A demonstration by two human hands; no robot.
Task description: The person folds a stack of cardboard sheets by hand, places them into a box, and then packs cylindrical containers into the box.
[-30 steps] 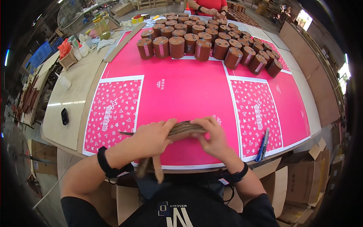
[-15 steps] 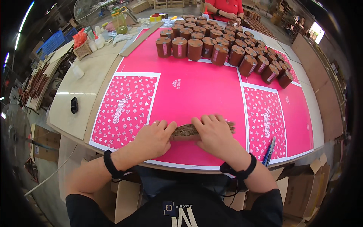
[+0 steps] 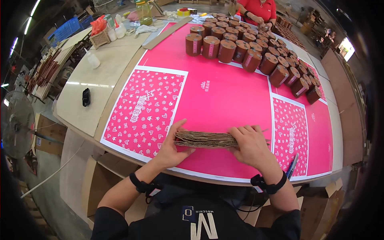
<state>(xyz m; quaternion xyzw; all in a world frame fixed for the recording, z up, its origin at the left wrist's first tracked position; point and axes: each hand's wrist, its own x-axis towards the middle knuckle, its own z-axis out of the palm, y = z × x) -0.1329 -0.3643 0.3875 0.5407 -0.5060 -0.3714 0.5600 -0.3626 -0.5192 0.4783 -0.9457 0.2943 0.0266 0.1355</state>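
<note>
both hands grip a flat brown stack of corrugated cardboard strips (image 3: 208,139) lying on the big pink printed paper sheet (image 3: 224,92), near that sheet's closest edge. the left hand (image 3: 170,148) clasps the stack's left end, thumb on top. the right hand (image 3: 250,145) clasps its right end, fingers curled over. brown cylindrical cardboard boxes (image 3: 248,48) crowd the sheet's far side.

Bench surroundings, non-work items only

Brown cylindrical tubs (image 3: 256,48) packed in rows at the far side of the pink printed sheet (image 3: 224,92); black handheld device (image 3: 86,97) on the beige tabletop (image 3: 100,76) to the left; blue pen (image 3: 292,166) at the sheet's near right edge; bottles (image 3: 114,28) and a tape roll (image 3: 183,12) at the far end; person in red top (image 3: 258,10) opposite; fan (image 3: 18,128) far left.
</note>
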